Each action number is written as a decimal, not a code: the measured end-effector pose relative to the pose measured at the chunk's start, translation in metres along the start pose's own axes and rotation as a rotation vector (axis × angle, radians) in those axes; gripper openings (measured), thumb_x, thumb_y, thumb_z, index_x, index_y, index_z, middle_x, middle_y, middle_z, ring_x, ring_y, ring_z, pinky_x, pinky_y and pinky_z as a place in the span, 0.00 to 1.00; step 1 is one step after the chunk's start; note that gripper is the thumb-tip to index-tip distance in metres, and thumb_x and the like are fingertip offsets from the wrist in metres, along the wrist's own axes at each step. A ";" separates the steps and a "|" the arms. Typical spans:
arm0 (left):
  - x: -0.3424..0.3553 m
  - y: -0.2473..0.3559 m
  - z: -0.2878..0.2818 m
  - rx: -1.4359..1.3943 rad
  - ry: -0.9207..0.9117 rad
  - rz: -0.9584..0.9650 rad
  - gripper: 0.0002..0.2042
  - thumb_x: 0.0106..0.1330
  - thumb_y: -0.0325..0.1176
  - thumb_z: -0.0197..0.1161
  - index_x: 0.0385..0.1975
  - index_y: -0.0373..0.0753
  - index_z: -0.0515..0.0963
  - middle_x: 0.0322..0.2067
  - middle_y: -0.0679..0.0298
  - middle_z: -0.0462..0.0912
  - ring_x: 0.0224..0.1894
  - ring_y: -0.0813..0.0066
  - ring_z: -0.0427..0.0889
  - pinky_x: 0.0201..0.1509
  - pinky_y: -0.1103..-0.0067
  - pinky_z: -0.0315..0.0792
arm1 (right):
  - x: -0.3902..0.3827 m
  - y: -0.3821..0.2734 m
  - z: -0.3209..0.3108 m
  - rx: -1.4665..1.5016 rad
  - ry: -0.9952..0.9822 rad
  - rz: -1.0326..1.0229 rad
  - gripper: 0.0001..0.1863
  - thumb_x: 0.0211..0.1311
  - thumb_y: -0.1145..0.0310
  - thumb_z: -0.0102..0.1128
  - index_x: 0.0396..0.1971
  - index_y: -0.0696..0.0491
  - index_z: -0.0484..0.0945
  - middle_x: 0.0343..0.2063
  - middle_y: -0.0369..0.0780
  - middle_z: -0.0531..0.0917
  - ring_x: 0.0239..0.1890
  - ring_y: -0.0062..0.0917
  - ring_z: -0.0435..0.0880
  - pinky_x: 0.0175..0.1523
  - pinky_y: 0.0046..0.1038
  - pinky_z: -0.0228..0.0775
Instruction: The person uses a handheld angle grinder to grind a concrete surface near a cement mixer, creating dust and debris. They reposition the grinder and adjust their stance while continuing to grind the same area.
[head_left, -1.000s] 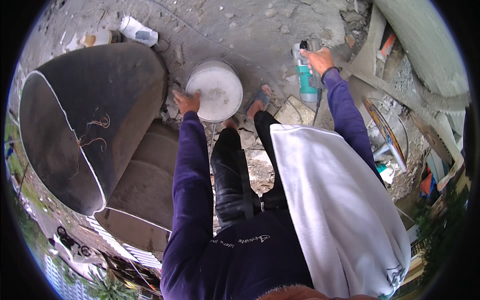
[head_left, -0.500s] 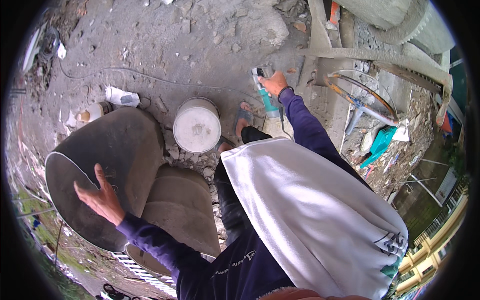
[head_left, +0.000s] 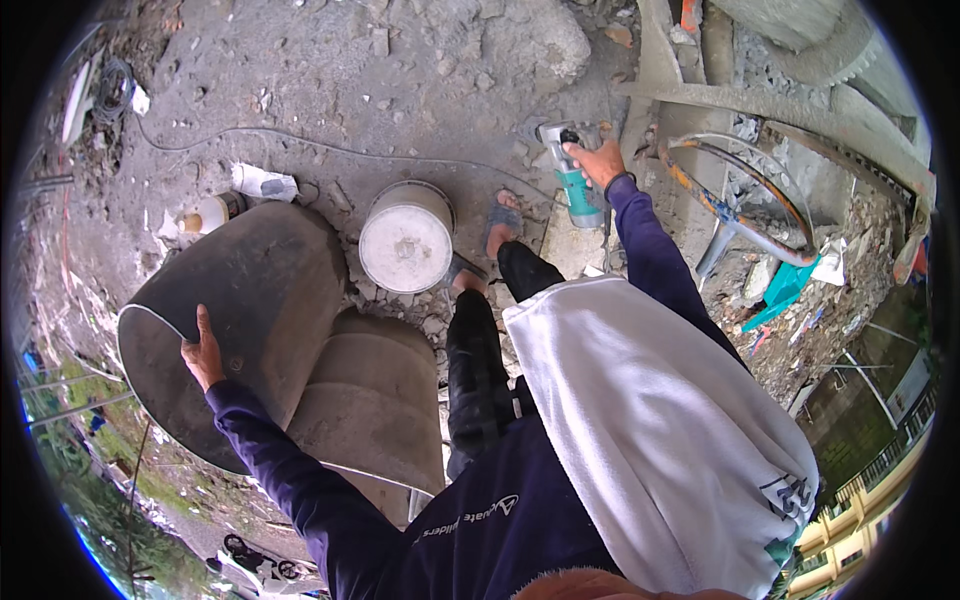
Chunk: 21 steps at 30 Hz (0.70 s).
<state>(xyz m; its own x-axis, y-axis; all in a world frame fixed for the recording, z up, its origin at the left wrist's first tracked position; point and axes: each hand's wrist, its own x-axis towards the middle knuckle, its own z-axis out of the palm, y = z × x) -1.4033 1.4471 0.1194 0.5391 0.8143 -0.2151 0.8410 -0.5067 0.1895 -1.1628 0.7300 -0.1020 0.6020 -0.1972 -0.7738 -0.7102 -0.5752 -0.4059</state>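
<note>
My left hand (head_left: 203, 358) is at the rim of a large dark open-ended drum (head_left: 255, 270) lying on its side at the left. Its fingers hook over the edge, with the thumb along the outer wall. My right hand (head_left: 597, 163) is wrapped round the upper part of a teal and silver angle grinder (head_left: 577, 195). The grinder is held upright above the ground near my feet, its cord hanging from the lower end. Whether its disc is turning cannot be seen.
A second drum (head_left: 375, 405) lies against the first. Beside them stands a whitish bucket (head_left: 405, 250). A grey cable (head_left: 320, 158) crosses the rubble-strewn ground. On the right are a rusty handwheel (head_left: 745, 190) and a cement-crusted machine (head_left: 840, 60). A bottle (head_left: 208, 214) lies behind the drum.
My left hand has gone from spread fingers in front of the drum's mouth to gripping its rim. The right hand still holds the grinder; the whole view has shifted slightly.
</note>
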 end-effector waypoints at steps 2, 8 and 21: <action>0.004 -0.013 -0.001 -0.105 -0.032 0.044 0.33 0.69 0.58 0.67 0.52 0.25 0.82 0.48 0.50 0.88 0.50 0.63 0.86 0.56 0.70 0.76 | 0.005 0.028 0.016 -0.065 0.073 -0.004 0.30 0.53 0.48 0.79 0.27 0.66 0.83 0.25 0.45 0.87 0.20 0.26 0.83 0.23 0.30 0.75; 0.021 -0.057 -0.001 -0.225 -0.115 0.082 0.23 0.76 0.46 0.63 0.54 0.27 0.79 0.45 0.59 0.86 0.46 0.69 0.82 0.56 0.73 0.73 | -0.005 -0.016 0.014 0.038 0.009 -0.036 0.19 0.56 0.61 0.76 0.25 0.63 0.82 0.19 0.44 0.84 0.18 0.27 0.83 0.21 0.31 0.73; 0.009 -0.047 0.002 -0.413 -0.225 -0.004 0.31 0.75 0.49 0.64 0.66 0.28 0.70 0.59 0.56 0.79 0.61 0.64 0.75 0.67 0.72 0.66 | 0.007 -0.182 -0.015 -0.056 0.115 -0.174 0.20 0.58 0.59 0.76 0.24 0.64 0.85 0.24 0.43 0.86 0.21 0.25 0.84 0.23 0.30 0.76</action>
<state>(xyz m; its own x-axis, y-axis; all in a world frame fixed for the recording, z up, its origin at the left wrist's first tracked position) -1.4378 1.4771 0.1071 0.5704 0.7114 -0.4105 0.7794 -0.3110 0.5439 -1.0243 0.8213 -0.0262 0.7538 -0.1789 -0.6323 -0.5723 -0.6514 -0.4981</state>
